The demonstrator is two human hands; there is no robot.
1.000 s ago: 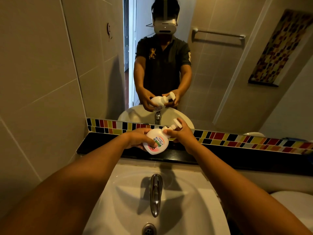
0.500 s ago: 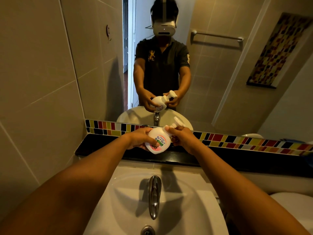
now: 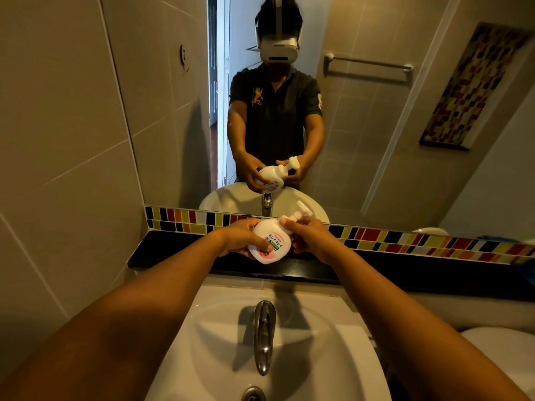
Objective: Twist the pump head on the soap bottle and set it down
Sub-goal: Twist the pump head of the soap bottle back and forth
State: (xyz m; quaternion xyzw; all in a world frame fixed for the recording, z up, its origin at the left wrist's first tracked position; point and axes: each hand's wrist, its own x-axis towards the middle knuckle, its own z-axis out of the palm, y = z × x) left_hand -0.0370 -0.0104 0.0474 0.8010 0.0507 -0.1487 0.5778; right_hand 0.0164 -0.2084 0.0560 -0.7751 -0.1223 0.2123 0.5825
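A round white soap bottle with a pink and green label is held tilted in the air above the black ledge, its base towards me. My left hand grips the bottle's body from the left, thumb across the label. My right hand is wrapped around the neck just below the white pump head, which points up and to the right. The mirror shows the same grip from the far side.
A white washbasin with a chrome tap lies directly below my arms. A strip of coloured tiles runs under the mirror. A tiled wall stands close on the left. A white toilet rim shows at the lower right.
The bottle has tipped a little and its label has turned more towards me. My right hand has shifted its hold at the pump's neck. Both hands stay above the ledge.
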